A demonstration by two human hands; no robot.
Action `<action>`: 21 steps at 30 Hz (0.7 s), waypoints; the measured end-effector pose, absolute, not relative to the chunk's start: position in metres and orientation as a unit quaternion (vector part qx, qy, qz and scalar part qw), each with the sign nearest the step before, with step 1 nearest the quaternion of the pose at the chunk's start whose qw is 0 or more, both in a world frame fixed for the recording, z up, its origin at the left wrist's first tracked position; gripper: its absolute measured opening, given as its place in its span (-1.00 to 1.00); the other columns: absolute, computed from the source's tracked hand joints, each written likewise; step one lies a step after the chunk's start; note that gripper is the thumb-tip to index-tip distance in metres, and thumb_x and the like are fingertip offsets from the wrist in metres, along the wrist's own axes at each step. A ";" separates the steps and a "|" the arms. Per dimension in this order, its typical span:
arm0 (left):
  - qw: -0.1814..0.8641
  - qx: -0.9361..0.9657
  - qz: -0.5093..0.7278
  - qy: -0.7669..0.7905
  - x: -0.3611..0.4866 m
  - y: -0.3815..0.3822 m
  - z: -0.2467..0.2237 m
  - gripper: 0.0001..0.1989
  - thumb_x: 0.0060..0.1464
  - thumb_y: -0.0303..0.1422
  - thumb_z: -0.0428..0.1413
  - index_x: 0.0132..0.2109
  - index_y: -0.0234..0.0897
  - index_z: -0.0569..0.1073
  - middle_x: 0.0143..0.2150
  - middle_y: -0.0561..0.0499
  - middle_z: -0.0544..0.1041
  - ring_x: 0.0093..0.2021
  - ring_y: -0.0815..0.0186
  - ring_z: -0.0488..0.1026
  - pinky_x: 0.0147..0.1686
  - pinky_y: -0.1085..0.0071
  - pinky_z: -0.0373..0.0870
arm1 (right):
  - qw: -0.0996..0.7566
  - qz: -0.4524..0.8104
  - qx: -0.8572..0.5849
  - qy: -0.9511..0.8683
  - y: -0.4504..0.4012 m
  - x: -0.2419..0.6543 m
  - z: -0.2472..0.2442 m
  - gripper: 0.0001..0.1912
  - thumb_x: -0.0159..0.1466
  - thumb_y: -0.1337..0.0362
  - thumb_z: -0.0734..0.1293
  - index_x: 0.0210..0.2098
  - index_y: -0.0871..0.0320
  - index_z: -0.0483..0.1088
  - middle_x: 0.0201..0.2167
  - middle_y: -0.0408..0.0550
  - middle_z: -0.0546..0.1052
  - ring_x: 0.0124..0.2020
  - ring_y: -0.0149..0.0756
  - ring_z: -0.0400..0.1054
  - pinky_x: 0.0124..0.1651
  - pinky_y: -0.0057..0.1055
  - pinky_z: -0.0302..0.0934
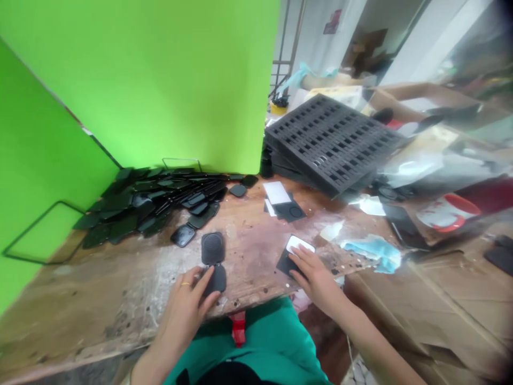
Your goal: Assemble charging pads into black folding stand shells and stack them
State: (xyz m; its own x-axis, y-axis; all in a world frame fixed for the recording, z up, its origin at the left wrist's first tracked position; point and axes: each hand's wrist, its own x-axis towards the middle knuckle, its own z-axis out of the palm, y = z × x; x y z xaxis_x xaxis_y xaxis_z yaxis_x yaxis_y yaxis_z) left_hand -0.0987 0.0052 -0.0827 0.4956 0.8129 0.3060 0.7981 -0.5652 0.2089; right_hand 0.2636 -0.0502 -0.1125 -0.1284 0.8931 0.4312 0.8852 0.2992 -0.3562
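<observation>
Near the table's front edge lies an unfolded black hinged case [212, 248], with two rounded-square halves joined in a line. My left hand [188, 294] rests over its lower half, fingers spread and thumb at the near edge. To the right, my right hand [315, 275] lies with outstretched fingers on a small stack of sheets, a white sheet [295, 243] over a black sheet [284, 264]. Its fingertips touch the sheets, and part of the stack is hidden beneath the hand. Farther back are another white sheet [276, 192] and black sheets with a ring mark [294, 210].
A large pile of black cases [160, 200] sits at the left against a green partition [160, 80]. Slotted black foam trays [332, 141] are stacked at the back right. A phone [404, 227], a red-and-white mug [447, 212] and blue crumpled film [377, 252] lie right.
</observation>
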 end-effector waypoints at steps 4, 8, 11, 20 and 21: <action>0.040 0.847 0.223 0.480 -0.091 0.000 -0.078 -0.60 0.27 -0.15 0.04 0.14 -0.21 0.45 0.12 -0.23 0.38 0.09 -0.03 0.38 0.04 0.03 0.45 | 0.304 0.013 -0.571 -0.763 -0.027 0.275 -0.112 -0.67 0.37 0.29 0.21 0.03 0.21 0.49 0.09 0.20 0.50 0.25 0.11 0.24 0.18 0.16 0.26; 0.067 0.840 0.238 0.483 -0.085 0.006 -0.075 -0.77 0.28 -0.24 0.04 -0.05 -0.25 0.48 0.36 -0.23 0.17 0.36 -0.06 0.12 0.26 -0.04 0.25 | 0.325 0.028 -0.551 -0.768 0.019 0.254 -0.087 -0.72 0.36 0.29 0.22 -0.09 0.21 0.53 -0.03 0.17 0.56 0.14 0.02 0.36 0.18 0.05 0.28; 0.100 0.837 0.215 0.493 -0.080 0.012 -0.076 -0.84 0.27 -0.29 0.05 -0.08 -0.24 0.45 0.33 -0.19 0.26 0.36 0.00 0.15 0.27 -0.04 0.23 | 0.275 0.071 -0.561 -0.777 0.066 0.219 -0.073 -0.72 0.33 0.33 0.23 -0.06 0.22 0.52 0.04 0.15 0.52 0.14 -0.09 0.36 0.23 -0.09 0.24; 0.043 0.827 0.141 0.542 -0.071 0.020 -0.068 -0.44 0.18 -0.14 0.11 0.27 -0.24 0.34 0.25 -0.22 0.37 0.28 -0.14 0.22 0.27 -0.19 0.10 | 0.190 0.046 -0.675 -0.712 0.215 0.147 -0.067 -0.38 0.31 0.21 0.32 0.26 0.45 0.20 0.29 0.45 0.21 0.33 0.13 0.08 0.29 0.00 0.06; 0.039 0.832 0.139 0.536 -0.073 0.021 -0.069 -0.43 0.19 -0.11 0.09 0.28 -0.23 0.33 0.31 -0.21 0.31 0.33 -0.16 0.14 0.28 -0.17 0.10 | 0.177 0.045 -0.685 -0.705 0.222 0.146 -0.065 -0.37 0.31 0.20 0.33 0.25 0.48 0.20 0.25 0.50 0.25 0.30 0.16 0.12 0.26 0.02 0.08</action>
